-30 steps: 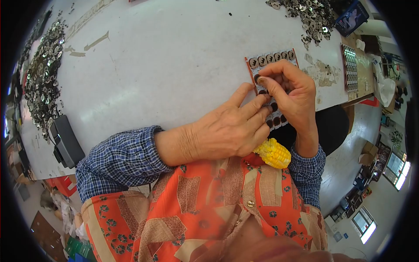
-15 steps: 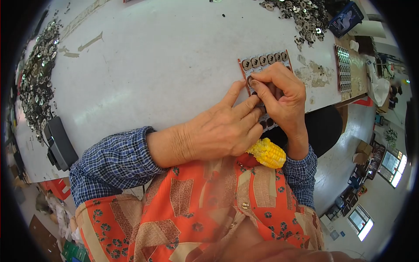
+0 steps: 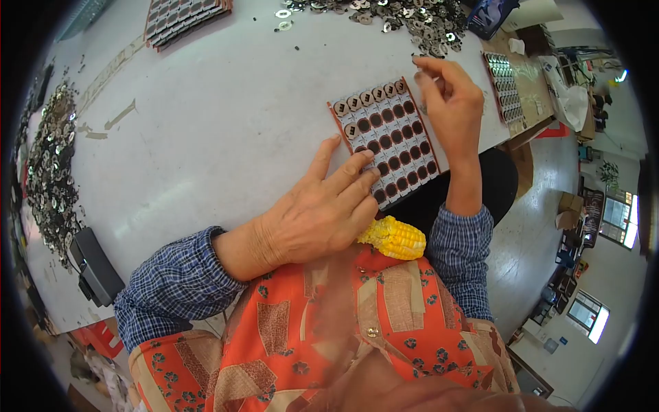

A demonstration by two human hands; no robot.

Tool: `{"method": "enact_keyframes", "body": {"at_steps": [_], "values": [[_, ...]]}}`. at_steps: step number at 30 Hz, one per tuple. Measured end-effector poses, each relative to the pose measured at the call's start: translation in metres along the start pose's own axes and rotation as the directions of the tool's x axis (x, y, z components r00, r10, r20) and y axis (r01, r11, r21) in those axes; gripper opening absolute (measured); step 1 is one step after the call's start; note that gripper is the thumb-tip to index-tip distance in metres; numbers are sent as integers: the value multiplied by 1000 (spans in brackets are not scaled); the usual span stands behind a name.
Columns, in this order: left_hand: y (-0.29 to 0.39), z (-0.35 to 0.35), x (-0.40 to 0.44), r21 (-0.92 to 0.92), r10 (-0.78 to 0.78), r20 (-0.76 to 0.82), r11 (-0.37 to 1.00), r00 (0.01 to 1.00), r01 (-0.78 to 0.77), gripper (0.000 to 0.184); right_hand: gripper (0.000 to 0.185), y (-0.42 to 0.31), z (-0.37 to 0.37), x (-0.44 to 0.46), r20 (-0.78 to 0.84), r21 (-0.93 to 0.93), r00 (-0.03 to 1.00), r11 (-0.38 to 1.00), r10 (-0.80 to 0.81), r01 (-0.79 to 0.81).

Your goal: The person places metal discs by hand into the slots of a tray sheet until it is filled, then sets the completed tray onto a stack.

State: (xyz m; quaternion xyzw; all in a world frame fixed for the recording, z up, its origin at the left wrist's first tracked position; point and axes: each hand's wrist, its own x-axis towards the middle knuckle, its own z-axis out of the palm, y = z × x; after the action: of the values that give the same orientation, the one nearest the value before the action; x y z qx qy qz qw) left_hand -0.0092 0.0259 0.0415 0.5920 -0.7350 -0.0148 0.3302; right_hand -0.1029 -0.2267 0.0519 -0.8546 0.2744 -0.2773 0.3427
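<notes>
A panel [image 3: 395, 141] of several rows of dark round spots, with reddish-brown side edges, lies near the table's front edge. Silvery round metal pieces [image 3: 366, 99] sit along its far row, and one metal piece [image 3: 351, 130] is at the left of the second row. My left hand [image 3: 319, 206] is open, fingers spread, with fingertips on the panel's left side. Raised past the panel's right edge, my right hand [image 3: 453, 99] has its thumb and index finger apart, with nothing visible between them. A partly eaten corn cob [image 3: 397, 237] is beside my left hand, its left end partly hidden.
Loose metal pieces form a pile [image 3: 412, 20] at the far side and another heap [image 3: 51, 158] at the left. Stacked panels [image 3: 185, 20] lie far left, and another panel [image 3: 504, 86] lies at right. A dark grey device [image 3: 96, 264] is at the left edge.
My right hand has left the panel's second row and moved away toward the far pile, parting its fingers. The metal piece at the second row's left is now uncovered. The view has shifted.
</notes>
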Motion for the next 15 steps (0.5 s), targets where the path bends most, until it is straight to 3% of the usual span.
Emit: {"method": "enact_keyframes", "body": {"at_steps": [2, 5, 8, 11, 14, 15], "values": [[-1, 2, 0, 1, 5, -34, 1000, 999, -5, 14, 19, 20, -3, 18, -16, -154, 996, 984, -90, 86], [-2, -2, 2, 50, 46, -53, 998, 998, -43, 15, 20, 27, 5, 20, -66, -237, 993, 968, -96, 78], [-5, -8, 2, 23, 103, -67, 995, 992, -102, 19, 16, 24, 7, 17, -115, -90, 992, 994, 46, -56], [-5, -18, -3, -7, 96, 54, 995, 994, -96, 24, 14, 27, -1, 16, -144, -8, 986, 996, 84, -86], [-4, -5, 1, 8, 139, -166, 990, 976, -139, 17, 15, 30, -4, 19, -48, -371, 972, 907, -232, 198], [-5, -1, 1, 9, 138, -187, 990, 973, -139, 17, 16, 31, -3, 19, -76, -305, 982, 941, -175, 144]]}}
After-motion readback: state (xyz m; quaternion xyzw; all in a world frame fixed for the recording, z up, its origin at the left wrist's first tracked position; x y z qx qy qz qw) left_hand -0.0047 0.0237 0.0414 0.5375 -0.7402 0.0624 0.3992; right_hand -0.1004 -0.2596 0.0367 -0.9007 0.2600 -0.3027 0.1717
